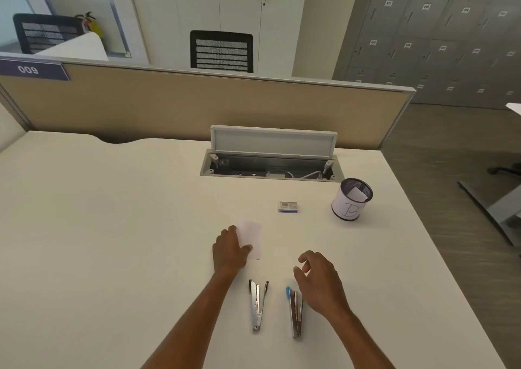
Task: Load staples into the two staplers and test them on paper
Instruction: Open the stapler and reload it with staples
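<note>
Item: desk set for stapler loading, on a pale table [112, 227]. Left hand [229, 251]: grips the left edge of a small slip of paper [253, 236], thumb laid on top, the slip flat on the table ahead of the staplers. Right hand [318, 279]: holds nothing, fingers loosely curled and apart, hovering just beside and above the blue-tipped stapler [295, 312]. Black-tipped stapler [258, 305]: lies to its left, arms splayed in a narrow V, so the magazine looks reachable. The blue-tipped one appears less widely parted. Box of staples [288, 207]: farther back, well apart from both hands, apparently closed. Handling note, as a judgement: the step looks like setting out the paper and reaching for a stapler. It would go best with the slip parked flat and clear of the staplers. One stapler should be lifted by its mid-body with the channel facing up, and the box fetched before either is closed. The staple strip should go in legs down, seated fully, so it does not jam. Writing: a handwritten "B" on the white label around the mesh pen cup [352, 200]. "009" on the purple tag [31, 70] of the desk divider. A barcode-like print on the box, not legible. Locker number plates [426, 7] too small to read.
</note>
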